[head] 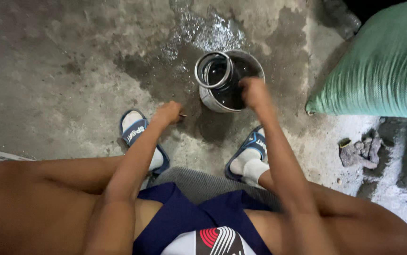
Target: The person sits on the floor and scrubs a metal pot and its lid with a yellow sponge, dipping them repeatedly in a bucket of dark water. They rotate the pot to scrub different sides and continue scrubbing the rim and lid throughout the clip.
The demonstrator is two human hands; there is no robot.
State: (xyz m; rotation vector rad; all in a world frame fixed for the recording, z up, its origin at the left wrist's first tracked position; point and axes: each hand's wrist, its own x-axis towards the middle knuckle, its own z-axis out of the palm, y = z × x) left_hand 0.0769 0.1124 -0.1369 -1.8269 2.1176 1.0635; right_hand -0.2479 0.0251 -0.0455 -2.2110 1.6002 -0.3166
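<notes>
pot (211, 100): one metal, dark liquid inside, on wet concrete floor (61, 71) near its far edge | ring (213, 69): one metal, tilted over the pot's rim | right hand (254, 93): closed over the pot, grip unclear | left hand (169, 112): fisted on small dark thing | sack (383, 71): one green, far right | gloves (360, 152): grey heap, count unclear

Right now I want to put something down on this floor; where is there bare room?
Dry concrete floor left of the bucket is free. Crowded: the wet patch, the sack, rags, and between both feet.
</notes>
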